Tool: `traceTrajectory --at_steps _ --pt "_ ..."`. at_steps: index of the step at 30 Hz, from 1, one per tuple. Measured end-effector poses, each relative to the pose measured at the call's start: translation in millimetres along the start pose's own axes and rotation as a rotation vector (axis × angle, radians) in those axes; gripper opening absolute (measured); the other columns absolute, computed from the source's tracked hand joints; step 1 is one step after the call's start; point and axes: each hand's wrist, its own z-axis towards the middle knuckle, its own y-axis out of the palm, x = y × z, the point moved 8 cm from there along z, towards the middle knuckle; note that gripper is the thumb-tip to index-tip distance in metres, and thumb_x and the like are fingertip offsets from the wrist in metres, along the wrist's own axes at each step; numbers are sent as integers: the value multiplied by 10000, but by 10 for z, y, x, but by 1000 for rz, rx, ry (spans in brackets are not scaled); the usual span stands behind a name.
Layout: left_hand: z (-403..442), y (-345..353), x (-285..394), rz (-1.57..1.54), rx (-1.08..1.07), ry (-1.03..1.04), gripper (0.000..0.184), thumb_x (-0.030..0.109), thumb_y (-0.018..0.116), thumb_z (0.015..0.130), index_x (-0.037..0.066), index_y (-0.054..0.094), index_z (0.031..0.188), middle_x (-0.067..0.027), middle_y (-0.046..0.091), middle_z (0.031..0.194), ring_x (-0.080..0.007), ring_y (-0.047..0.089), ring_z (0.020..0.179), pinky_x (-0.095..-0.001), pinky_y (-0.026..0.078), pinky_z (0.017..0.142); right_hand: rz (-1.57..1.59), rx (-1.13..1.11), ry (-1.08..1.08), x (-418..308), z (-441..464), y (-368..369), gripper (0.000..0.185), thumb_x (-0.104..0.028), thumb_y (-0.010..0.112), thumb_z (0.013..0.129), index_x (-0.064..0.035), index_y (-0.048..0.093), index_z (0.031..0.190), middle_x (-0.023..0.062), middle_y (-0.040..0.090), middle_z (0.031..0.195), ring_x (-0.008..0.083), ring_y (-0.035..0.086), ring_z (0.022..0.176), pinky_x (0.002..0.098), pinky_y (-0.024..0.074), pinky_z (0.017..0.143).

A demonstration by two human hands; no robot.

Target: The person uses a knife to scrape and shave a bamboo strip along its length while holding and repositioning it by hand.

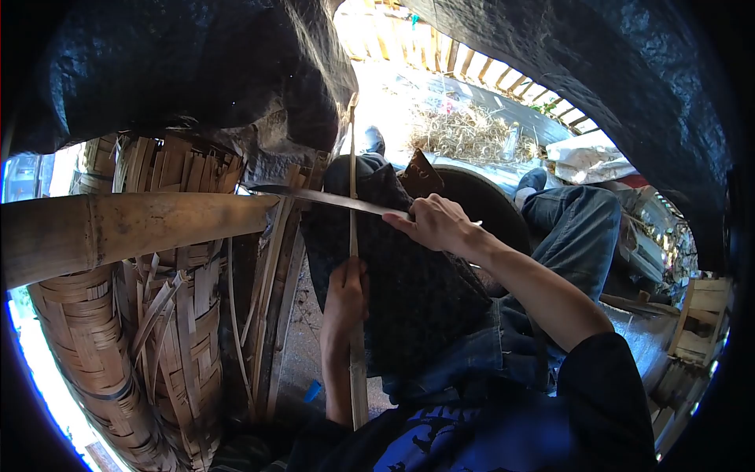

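My left hand [344,303] is closed around a long, narrow bamboo strip [358,374], which runs upright through the view over my lap. Gripped in my right hand [440,224] is a long-bladed knife [338,200]. Its blade points left and crosses the strip above my left hand; whether the edge bites into it I cannot tell. The knife's handle is mostly hidden by my fingers. Beneath both lies a dark cloth [401,307] spread over my leg.
A thick bamboo pole [149,224] juts in from the left, close to the knife's tip. Below it stand woven bamboo baskets [86,338] and upright loose strips [271,291]. Dark sheeting [582,71] hangs overhead. Dry straw [464,130] lies beyond my feet.
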Motion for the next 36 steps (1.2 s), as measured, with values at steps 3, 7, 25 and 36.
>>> traceTrajectory --at_steps 3,7,25,36 --pt "-30 23 -48 -19 -6 1 323 334 338 995 84 521 904 45 379 549 -57 363 433 -236 295 384 30 -7 24 43 -57 102 702 -568 451 900 14 565 524 213 533 502 364 624 570 431 508 549" --pt "-151 26 -81 -39 5 -31 325 339 333 998 85 514 908 47 366 542 -58 355 432 -234 293 387 -5 33 -7 24 -71 111 704 -584 462 887 5 559 513 204 534 495 348 623 550 422 501 530" --pt "-87 43 -299 -201 0 -57 340 365 341 991 68 506 972 46 393 567 -64 383 436 -237 313 394 -111 181 8 124 -342 -8 734 -639 480 844 10 619 530 218 581 525 350 651 571 415 534 546" --pt "-400 276 -406 -375 -250 -48 300 323 298 1014 114 431 844 56 334 492 -52 319 352 -211 269 323 226 114 286 726 120 83 803 -643 325 898 45 560 557 191 538 506 277 615 551 431 480 570"
